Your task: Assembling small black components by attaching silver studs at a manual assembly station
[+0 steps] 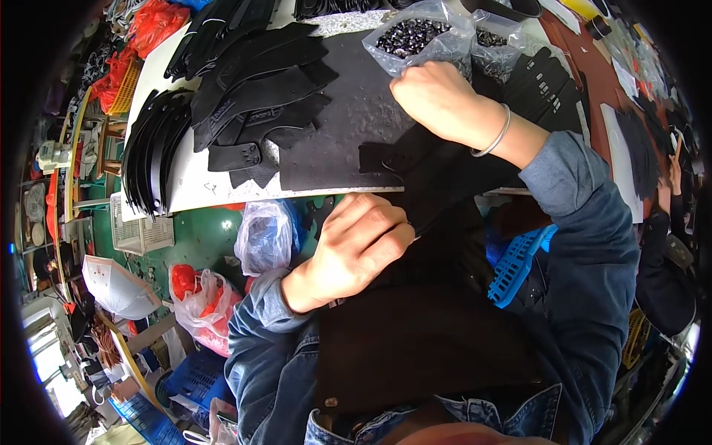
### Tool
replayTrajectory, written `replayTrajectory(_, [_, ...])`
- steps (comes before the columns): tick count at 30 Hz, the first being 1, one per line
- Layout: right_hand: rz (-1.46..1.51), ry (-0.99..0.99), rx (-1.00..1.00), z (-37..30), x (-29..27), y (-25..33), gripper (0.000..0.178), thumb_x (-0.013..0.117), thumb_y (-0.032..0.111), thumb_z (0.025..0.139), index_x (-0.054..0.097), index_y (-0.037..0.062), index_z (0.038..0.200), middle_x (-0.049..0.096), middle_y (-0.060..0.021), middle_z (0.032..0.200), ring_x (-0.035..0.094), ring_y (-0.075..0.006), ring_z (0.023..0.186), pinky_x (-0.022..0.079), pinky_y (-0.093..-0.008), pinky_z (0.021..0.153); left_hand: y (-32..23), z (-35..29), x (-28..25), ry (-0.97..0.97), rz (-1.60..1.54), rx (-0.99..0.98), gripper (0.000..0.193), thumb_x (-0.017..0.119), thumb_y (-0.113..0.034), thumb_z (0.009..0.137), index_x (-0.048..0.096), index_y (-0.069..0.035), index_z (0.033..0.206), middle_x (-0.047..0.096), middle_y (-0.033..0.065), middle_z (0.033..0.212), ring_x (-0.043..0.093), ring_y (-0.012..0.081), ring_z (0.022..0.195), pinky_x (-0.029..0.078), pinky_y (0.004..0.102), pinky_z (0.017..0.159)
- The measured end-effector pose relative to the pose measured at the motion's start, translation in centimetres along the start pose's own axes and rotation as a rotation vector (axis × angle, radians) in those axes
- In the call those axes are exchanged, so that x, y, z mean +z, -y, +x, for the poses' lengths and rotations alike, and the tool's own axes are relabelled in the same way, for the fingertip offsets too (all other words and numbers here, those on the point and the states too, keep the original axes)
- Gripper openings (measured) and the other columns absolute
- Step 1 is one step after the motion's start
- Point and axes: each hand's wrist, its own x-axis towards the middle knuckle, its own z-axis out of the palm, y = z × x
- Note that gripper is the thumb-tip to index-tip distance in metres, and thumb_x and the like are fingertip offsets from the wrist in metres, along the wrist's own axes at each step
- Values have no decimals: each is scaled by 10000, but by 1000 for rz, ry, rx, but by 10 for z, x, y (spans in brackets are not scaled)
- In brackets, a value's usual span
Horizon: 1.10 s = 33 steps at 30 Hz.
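My left hand (360,245) is closed, its fingers curled under at the front edge of the table; whatever they hold is hidden. My right hand (441,100), with a metal bangle (492,133) at the wrist, reaches over the black mat (348,96). Its fingers are bent down and pressed together just by a clear plastic bag (458,46) of small shiny dark metal pieces (410,37). What is in those fingertips cannot be seen. Between the hands lies a black strap end with holes (382,157), partly in shadow.
Black cut pieces (256,96) overlap at the table's left, beside a stack of curved black straps (154,148). A second bag (495,41) stands right of the first, near black strips with metal fittings (545,85). Another person (667,267) is at far right.
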Motion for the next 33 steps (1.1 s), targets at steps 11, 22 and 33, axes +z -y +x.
replayTrajectory(11, [-314,-101,-35,0,16,18,110,583,101,653,599,-3,687,575,-102,707,591,-228,681,504,-330,569,-4,0,0,41,-9,-10,296,716,24,588,556,-26,832,586,97,803,564,252,705,462,351,608])
replayTrajectory(22, [886,-275,-69,-39,-55,58,84,564,29,744,502,-21,717,503,-135,678,531,-332,631,411,-395,550,0,18,-18,-275,-33,-216,287,784,-3,601,582,-11,804,583,99,769,575,210,665,471,288,559])
replayTrajectory(33, [935,-374,-101,-47,-60,67,87,590,28,768,518,-18,748,492,-131,687,511,-313,572,411,-382,522,-1,21,-20,-252,-92,-216,252,768,2,627,587,0,801,586,103,775,580,205,658,469,281,568])
